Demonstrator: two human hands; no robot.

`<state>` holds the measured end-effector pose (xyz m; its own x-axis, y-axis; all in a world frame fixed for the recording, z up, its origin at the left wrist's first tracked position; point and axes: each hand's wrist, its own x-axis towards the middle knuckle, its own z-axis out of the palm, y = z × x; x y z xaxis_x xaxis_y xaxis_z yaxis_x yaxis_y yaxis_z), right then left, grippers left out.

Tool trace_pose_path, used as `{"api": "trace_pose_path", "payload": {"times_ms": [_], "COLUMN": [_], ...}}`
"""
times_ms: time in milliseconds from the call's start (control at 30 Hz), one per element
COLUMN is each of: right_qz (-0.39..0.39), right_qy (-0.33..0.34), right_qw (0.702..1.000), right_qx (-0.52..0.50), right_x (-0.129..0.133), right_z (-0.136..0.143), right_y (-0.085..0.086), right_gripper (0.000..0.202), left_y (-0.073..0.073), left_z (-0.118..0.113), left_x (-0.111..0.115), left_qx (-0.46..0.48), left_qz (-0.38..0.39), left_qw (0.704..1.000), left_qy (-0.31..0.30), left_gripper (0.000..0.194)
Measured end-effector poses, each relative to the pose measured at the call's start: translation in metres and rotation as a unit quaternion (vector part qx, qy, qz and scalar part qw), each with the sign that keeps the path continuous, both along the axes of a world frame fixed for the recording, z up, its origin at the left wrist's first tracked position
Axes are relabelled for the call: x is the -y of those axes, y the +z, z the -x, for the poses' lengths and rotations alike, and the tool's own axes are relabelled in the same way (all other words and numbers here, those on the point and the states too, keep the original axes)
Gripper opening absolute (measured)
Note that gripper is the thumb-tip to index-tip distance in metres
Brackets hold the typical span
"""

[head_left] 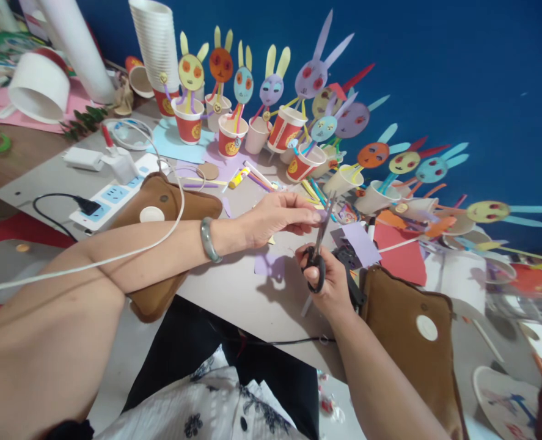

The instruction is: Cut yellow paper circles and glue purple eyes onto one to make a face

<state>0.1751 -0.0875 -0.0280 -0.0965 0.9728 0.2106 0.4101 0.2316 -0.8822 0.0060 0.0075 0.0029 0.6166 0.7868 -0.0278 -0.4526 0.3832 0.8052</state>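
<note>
Black-handled scissors (pixel 315 266) are in my right hand (pixel 326 282), whose fingers go through and around the loops; the blades point up and away. My left hand (pixel 277 221) pinches a small purple piece of paper (pixel 322 215) right at the blades. A green bangle (pixel 210 239) circles my left wrist. Below my left hand, a purple paper scrap (pixel 269 264) lies on the grey table (pixel 234 293). To the right of the scissors are a larger purple sheet (pixel 361 244) and red paper (pixel 401 253).
Paper cups (pixel 187 125) with rabbit-faced figures line the blue wall (pixel 435 67). Stacked cups (pixel 154 43) stand at the back left, near a power strip (pixel 115 195). Brown pouches (pixel 410 330) flank my arms. A white cable (pixel 128 249) crosses my left arm.
</note>
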Motion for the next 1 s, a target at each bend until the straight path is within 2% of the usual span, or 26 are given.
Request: {"api": "trace_pose_path", "payload": {"times_ms": [400,633,1000], "right_qz": [0.006,0.001,0.004], "right_qy": [0.006,0.013,0.016], "right_qw": [1.000,1.000,1.000], "right_qx": [-0.010,-0.016,-0.017], "right_x": [0.0008,0.0002,0.0000], "right_z": [0.0008,-0.0020,-0.0020], "right_y": [0.0049,0.0001,0.0016], "right_gripper": [0.057,0.055,0.055], "left_y": [0.0023,0.0018,0.0045], "left_z": [0.0000,0.0005,0.0008], "left_x": [0.0007,-0.0001,0.0007], "left_qx": [-0.003,0.000,-0.016], "left_qz": [-0.007,-0.017,-0.020], "left_qw": [1.000,1.000,1.000], "left_qy": [0.010,0.011,0.014], "left_gripper": [0.019,0.016,0.022]}}
